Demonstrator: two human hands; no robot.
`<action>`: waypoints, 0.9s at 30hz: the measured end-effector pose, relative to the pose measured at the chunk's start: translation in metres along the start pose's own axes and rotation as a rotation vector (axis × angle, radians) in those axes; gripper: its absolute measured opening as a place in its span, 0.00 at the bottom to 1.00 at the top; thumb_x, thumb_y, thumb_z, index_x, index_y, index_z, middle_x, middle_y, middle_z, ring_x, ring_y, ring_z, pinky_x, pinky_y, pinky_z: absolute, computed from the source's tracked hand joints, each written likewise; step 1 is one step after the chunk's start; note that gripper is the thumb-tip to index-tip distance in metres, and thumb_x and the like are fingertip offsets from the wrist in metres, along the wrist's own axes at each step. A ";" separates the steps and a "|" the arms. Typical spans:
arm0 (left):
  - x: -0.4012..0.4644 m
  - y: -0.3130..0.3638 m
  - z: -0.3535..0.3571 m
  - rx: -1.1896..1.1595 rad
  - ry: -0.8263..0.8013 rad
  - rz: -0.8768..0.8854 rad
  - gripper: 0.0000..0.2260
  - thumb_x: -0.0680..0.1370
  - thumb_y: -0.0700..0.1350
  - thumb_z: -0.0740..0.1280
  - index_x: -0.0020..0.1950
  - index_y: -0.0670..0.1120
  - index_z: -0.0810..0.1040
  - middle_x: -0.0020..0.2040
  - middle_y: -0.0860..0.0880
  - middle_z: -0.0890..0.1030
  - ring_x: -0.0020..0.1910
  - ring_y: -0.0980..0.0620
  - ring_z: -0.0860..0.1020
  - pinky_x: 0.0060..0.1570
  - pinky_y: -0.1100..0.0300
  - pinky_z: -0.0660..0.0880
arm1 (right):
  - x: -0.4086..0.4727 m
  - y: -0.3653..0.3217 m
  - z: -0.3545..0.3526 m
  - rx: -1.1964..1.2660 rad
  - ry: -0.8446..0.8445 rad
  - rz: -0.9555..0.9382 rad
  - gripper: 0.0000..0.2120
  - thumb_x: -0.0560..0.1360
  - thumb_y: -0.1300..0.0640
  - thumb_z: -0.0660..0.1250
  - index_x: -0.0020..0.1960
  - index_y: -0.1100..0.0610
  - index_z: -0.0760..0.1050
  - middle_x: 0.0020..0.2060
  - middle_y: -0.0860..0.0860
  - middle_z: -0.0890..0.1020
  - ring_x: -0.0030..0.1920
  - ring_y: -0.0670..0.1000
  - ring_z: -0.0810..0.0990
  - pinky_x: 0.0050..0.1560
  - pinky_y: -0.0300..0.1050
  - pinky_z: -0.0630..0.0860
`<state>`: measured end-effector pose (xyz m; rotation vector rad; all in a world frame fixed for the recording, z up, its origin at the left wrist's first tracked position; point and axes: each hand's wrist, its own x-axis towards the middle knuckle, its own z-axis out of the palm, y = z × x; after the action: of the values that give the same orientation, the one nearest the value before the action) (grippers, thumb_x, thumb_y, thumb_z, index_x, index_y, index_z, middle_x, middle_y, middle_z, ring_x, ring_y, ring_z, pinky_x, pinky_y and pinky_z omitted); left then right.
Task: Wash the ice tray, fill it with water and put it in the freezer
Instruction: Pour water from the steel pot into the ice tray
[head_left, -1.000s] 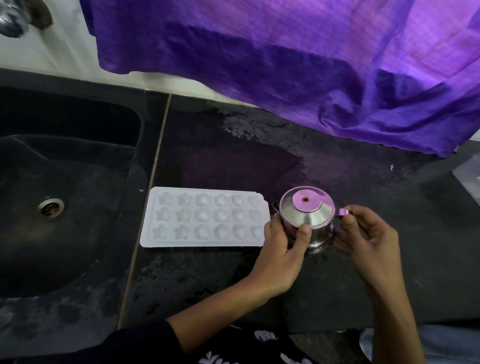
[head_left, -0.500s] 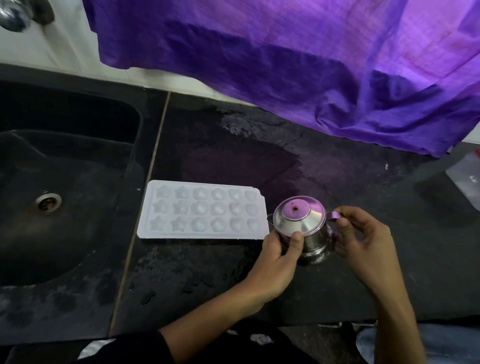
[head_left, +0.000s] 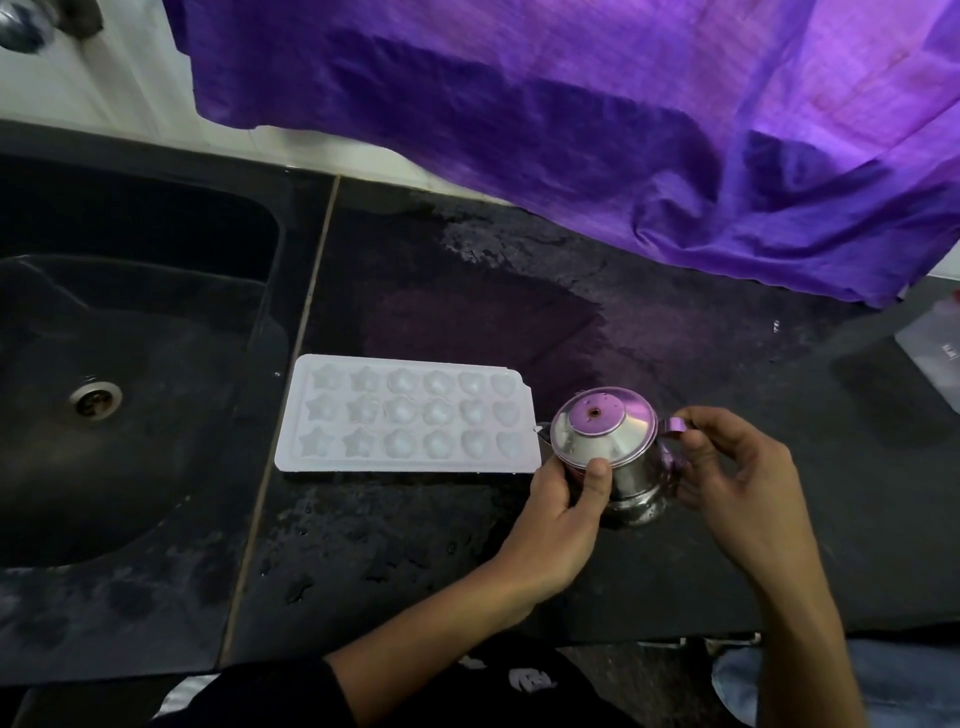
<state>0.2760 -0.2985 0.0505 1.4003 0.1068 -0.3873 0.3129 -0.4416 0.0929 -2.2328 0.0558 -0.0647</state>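
A white ice tray (head_left: 408, 414) with star, flower and heart moulds lies flat on the black counter (head_left: 415, 545), just right of the sink. Right beside its right end stands a small steel kettle (head_left: 608, 447) with its lid on. My left hand (head_left: 563, 512) grips the kettle's body from the front, thumb on the lid's rim. My right hand (head_left: 727, 478) pinches the kettle's handle on the right side. Whether the tray's moulds hold water I cannot tell.
A black sink (head_left: 119, 395) with a metal drain fills the left. A tap (head_left: 31, 26) sits at the top left. A purple cloth (head_left: 623, 130) hangs over the back of the counter. A clear container (head_left: 935, 353) stands at the right edge. The counter is wet.
The kettle and both hands have shifted slightly down and toward me on the counter. The tray stays in place.
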 end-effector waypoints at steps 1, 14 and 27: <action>0.000 0.001 0.000 -0.001 -0.004 0.004 0.06 0.81 0.54 0.54 0.57 0.64 0.60 0.54 0.70 0.66 0.48 0.81 0.63 0.45 0.86 0.59 | 0.000 -0.001 0.000 -0.003 0.001 0.002 0.13 0.77 0.56 0.64 0.44 0.38 0.77 0.41 0.40 0.83 0.41 0.52 0.83 0.46 0.63 0.79; -0.001 0.002 -0.003 0.007 -0.020 0.031 0.06 0.80 0.55 0.54 0.57 0.62 0.62 0.52 0.70 0.68 0.46 0.82 0.66 0.44 0.85 0.61 | -0.003 -0.007 -0.003 -0.004 0.012 -0.028 0.07 0.77 0.51 0.64 0.45 0.39 0.77 0.42 0.43 0.83 0.42 0.55 0.83 0.46 0.65 0.78; -0.001 0.001 -0.008 0.058 -0.010 0.068 0.07 0.77 0.60 0.54 0.55 0.67 0.62 0.59 0.64 0.68 0.54 0.76 0.67 0.50 0.82 0.61 | -0.005 -0.006 -0.002 0.029 0.045 -0.025 0.14 0.78 0.58 0.62 0.44 0.40 0.77 0.41 0.43 0.83 0.39 0.54 0.83 0.44 0.63 0.79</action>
<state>0.2763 -0.2900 0.0501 1.4553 0.0393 -0.3433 0.3082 -0.4390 0.0990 -2.2035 0.0512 -0.1288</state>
